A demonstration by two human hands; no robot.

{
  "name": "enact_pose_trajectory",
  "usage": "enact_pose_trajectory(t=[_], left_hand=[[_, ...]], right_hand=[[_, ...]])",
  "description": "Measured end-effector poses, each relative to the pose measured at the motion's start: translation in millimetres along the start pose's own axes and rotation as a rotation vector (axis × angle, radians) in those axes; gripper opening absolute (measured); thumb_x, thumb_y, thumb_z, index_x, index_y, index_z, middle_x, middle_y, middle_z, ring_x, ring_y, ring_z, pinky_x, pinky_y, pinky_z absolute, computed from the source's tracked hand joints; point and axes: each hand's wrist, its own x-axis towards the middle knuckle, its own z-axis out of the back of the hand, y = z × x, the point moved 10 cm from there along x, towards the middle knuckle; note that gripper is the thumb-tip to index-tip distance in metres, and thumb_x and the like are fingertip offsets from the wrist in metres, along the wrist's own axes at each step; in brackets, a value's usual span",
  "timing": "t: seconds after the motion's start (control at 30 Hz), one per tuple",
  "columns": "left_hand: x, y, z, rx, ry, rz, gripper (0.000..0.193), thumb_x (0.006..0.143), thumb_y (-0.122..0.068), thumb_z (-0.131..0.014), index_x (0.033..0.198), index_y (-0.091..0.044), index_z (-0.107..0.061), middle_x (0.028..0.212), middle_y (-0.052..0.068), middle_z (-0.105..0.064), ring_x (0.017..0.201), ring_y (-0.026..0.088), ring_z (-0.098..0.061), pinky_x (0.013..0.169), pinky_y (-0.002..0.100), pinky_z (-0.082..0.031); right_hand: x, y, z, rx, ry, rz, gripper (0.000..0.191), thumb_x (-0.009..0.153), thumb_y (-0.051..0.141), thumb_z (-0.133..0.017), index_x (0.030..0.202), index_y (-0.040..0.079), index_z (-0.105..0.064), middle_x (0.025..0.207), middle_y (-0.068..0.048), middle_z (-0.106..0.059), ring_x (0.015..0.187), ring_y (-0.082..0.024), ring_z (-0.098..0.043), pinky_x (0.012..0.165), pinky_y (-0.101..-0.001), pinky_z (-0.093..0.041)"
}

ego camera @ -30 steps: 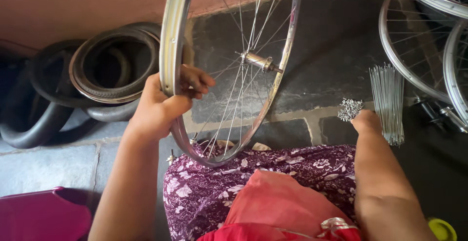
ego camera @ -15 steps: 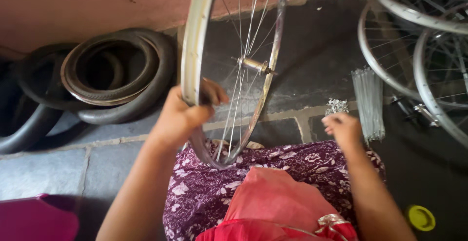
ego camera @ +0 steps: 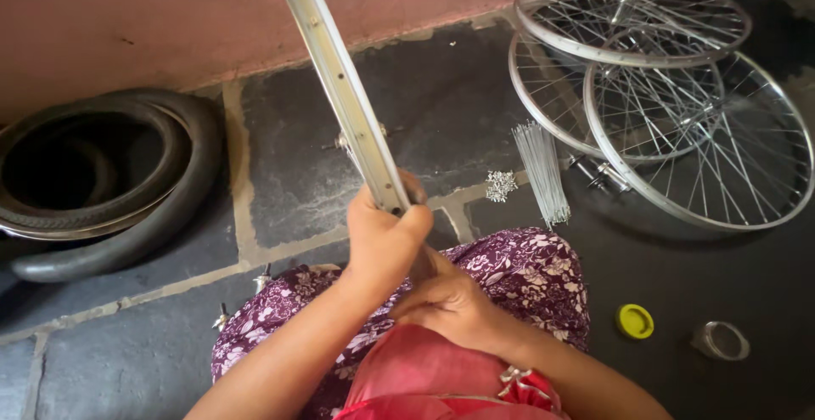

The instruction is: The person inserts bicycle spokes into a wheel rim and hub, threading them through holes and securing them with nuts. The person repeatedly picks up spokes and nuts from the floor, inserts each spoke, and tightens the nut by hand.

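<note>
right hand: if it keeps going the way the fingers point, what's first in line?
Probably the left hand gripping the wheel rim: the right hand points up-left and already seems to touch it, though depth is unclear.

Setting: informal bicycle-wheel repair workshop, floor level. Evidence: dark stone-slab floor point(ego camera: 424, 106), stacked spoked wheels point(ego camera: 671, 89), pile of rubber tyres point(ego camera: 110, 191), bundle of loose spokes point(ego camera: 541, 169), heap of spoke nipples point(ego camera: 500, 186), bare plastered wall point(ego camera: 170, 12).

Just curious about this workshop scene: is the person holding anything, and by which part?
Yes. The left hand grips a bicycle wheel by its metal rim, seen edge-on. The right hand rests just below it; its grip cannot be told.
</note>
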Motion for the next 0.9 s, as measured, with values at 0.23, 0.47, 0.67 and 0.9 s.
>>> enact_pose_trajectory(t=[0.23, 0.47, 0.67, 0.9], left_hand=[[-7.1, -7.4, -4.0, -0.334, 0.641, 0.02, 0.036, 0.09, -0.017, -0.073, 0.121, -0.005, -0.062, 0.114, 0.004, -0.064, 0.11, 0.013, -0.06, 0.097, 0.03, -0.05], [12.8, 34.7, 8.0, -0.302, 0.691, -0.037, 0.027, 0.102, -0.02, -0.068, 0.113, 0.003, -0.075, 0.116, 0.014, -0.074, 0.108, 0.024, -0.07, 0.096, 0.039, -0.057], [18.5, 35.0, -1.3, -0.152, 0.722, -0.263, 0.018, 0.096, -0.017, -0.071, 0.098, -0.001, -0.078, 0.101, 0.01, -0.074, 0.098, 0.022, -0.07, 0.085, 0.037, -0.058], [18.9, 28.8, -14.8, -0.171, 0.836, -0.33, 0.015, 0.093, -0.019, -0.073, 0.095, -0.005, -0.073, 0.094, 0.006, -0.071, 0.096, 0.017, -0.064, 0.084, 0.035, -0.056]], right_hand=[[-16.9, -31.8, 1.4, 0.167, -0.069, -0.146, 0.017, 0.088, -0.004, -0.078, 0.1, 0.008, -0.078, 0.103, -0.005, -0.066, 0.088, -0.015, -0.07, 0.075, -0.0282, -0.062], [-19.8, -23.6, 3.1, 0.12, -0.068, -0.049, 0.016, 0.088, -0.004, -0.08, 0.1, 0.007, -0.078, 0.097, -0.004, -0.068, 0.089, -0.014, -0.069, 0.077, -0.027, -0.06], [-28.3, -23.6, 3.8, 0.203, -0.012, -0.096, 0.013, 0.091, -0.002, -0.08, 0.102, 0.006, -0.078, 0.1, -0.005, -0.07, 0.094, -0.015, -0.069, 0.083, -0.0297, -0.059], [-36.6, -29.6, -1.7, 0.26, 0.089, -0.169, 0.012, 0.097, 0.003, -0.078, 0.108, 0.008, -0.078, 0.103, -0.005, -0.072, 0.097, -0.013, -0.07, 0.089, -0.0279, -0.058]])
